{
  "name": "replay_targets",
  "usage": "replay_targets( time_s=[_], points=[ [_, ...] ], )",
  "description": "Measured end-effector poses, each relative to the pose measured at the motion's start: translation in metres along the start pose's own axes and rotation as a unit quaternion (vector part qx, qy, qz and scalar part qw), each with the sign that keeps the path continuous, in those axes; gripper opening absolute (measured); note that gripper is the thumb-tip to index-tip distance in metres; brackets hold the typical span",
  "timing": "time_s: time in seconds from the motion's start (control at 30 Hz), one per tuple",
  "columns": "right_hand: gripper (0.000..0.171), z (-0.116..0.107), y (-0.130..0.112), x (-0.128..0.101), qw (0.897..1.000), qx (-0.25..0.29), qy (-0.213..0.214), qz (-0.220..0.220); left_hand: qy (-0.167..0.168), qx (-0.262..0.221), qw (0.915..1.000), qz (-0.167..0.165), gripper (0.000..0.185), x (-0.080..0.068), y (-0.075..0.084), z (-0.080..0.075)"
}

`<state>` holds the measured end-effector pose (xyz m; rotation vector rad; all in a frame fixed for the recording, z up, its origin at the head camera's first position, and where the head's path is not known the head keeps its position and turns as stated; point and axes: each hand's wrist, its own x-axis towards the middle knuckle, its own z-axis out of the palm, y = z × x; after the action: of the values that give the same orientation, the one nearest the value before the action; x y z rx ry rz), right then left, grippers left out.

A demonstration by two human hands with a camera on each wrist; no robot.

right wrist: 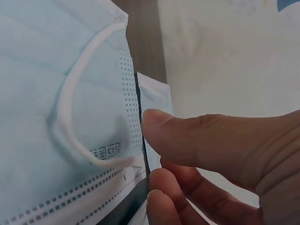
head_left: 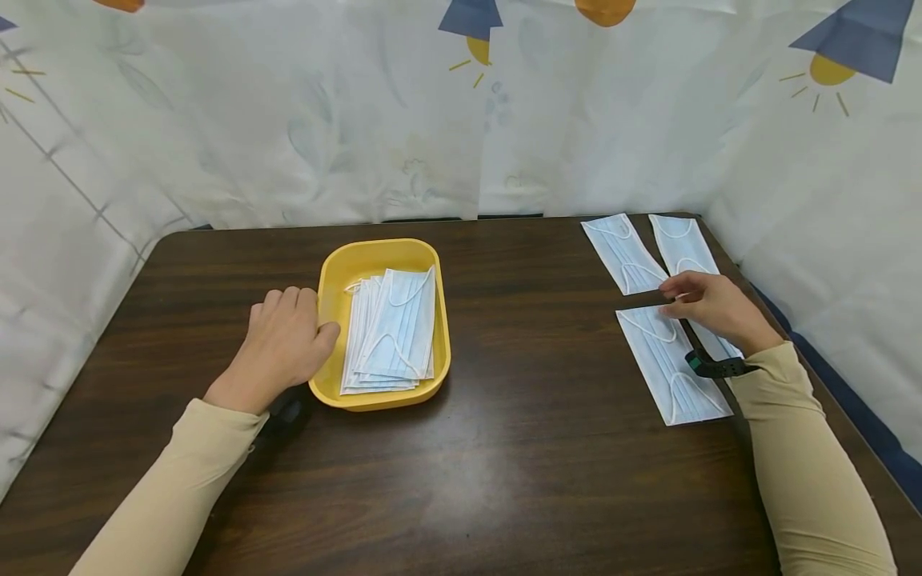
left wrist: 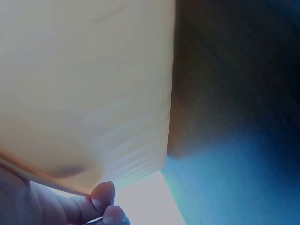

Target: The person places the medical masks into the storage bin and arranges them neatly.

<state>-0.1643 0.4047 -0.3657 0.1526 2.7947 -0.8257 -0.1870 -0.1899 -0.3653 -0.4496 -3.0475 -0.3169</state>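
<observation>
A yellow tray (head_left: pixel 382 246) left of the table's middle holds a stack of pale blue face masks (head_left: pixel 396 332). My left hand (head_left: pixel 284 344) holds the tray's left side, thumb over the rim, curled fingers against the outer wall. In the left wrist view the fingertips (left wrist: pixel 103 194) touch the yellow tray wall (left wrist: pixel 84 84). On the right, one mask (head_left: pixel 673 372) lies flat. My right hand (head_left: pixel 709 308) hovers at its far end, fingers loosely curled. In the right wrist view the right hand (right wrist: pixel 211 159) has its thumb apart from the fingers, beside the mask (right wrist: pixel 47 117).
Two more masks (head_left: pixel 623 252) (head_left: pixel 684 244) lie side by side at the back right corner. The dark wooden table (head_left: pixel 519 448) is walled by a white patterned curtain (head_left: pixel 360 120) on three sides. A black wristband (head_left: pixel 716 366) sits on my right wrist.
</observation>
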Motion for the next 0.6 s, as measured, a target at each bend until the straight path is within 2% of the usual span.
replay_targets(
  time_s=[0.17, 0.37, 0.6],
  points=[
    [0.05, -0.0018, 0.0004, -0.001, 1.0, -0.008, -0.012, -0.002, -0.002, -0.005, 1.0, -0.001, 0.028, -0.0004, 0.0001, 0.0006],
    [0.055, -0.0035, 0.0028, -0.0016, 0.999, -0.016, -0.038, 0.018, 0.002, -0.004, 1.0, 0.001, 0.029, -0.0004, -0.0001, 0.0005],
    [0.054, -0.0018, 0.0056, -0.0009, 0.999, -0.027, -0.039, 0.023, 0.002, -0.003, 1.0, 0.003, 0.029, -0.0002, 0.0001, -0.0004]
  ],
)
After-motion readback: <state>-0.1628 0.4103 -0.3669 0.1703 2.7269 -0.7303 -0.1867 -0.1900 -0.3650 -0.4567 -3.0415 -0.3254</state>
